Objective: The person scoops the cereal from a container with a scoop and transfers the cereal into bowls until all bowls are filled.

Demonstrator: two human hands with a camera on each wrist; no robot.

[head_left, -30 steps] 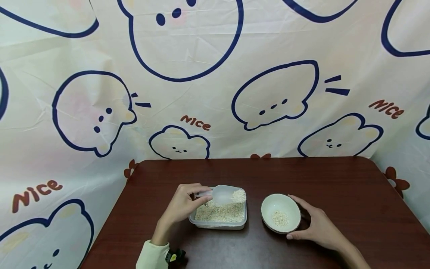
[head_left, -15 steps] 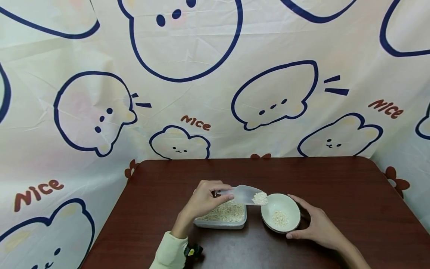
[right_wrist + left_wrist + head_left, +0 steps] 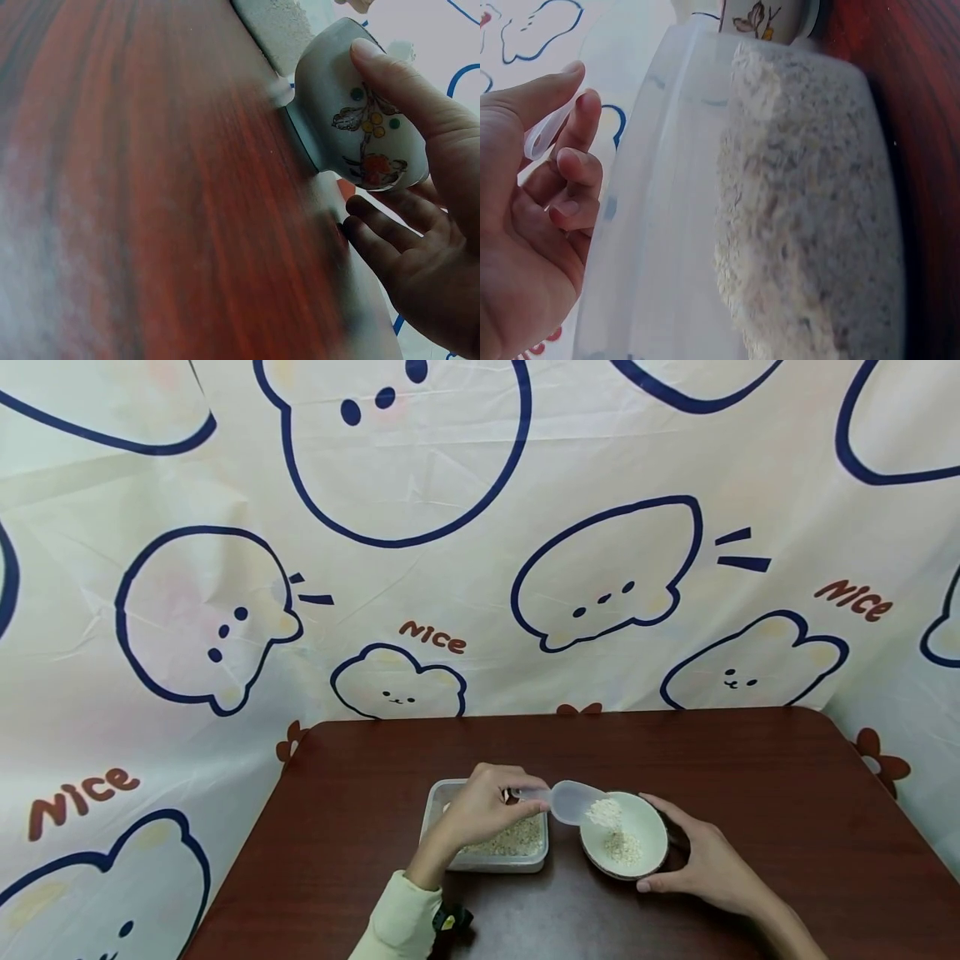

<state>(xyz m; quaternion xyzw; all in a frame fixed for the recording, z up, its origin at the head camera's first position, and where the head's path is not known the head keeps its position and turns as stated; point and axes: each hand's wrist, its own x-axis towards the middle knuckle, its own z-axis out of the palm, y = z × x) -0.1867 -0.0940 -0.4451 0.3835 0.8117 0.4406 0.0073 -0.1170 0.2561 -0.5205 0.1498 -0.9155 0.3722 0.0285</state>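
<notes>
My left hand (image 3: 483,806) pinches the handle of a translucent plastic scoop (image 3: 570,802). The scoop tilts over the left rim of a small white bowl (image 3: 651,827), with pale oat flakes (image 3: 603,813) at its lip. More flakes (image 3: 622,847) lie in the bowl's bottom. My right hand (image 3: 701,864) grips the bowl's right side. In the right wrist view, the thumb lies along the flower-painted bowl (image 3: 341,90) and the fingers are partly hidden behind it. Beneath my left hand stands a clear plastic container (image 3: 536,863) of oats, which fills much of the left wrist view.
The dark red-brown wooden table (image 3: 720,760) carries the container on the left and the bowl on the right, a narrow gap between them. Behind the table hangs a white cloth (image 3: 480,585) with blue cartoon outlines. A dark device (image 3: 452,918) sits at my left wrist.
My left hand has carried the scoop rightward from above the container to over the bowl and tipped it down, the flakes now at its lip. My right hand stays on the bowl.
</notes>
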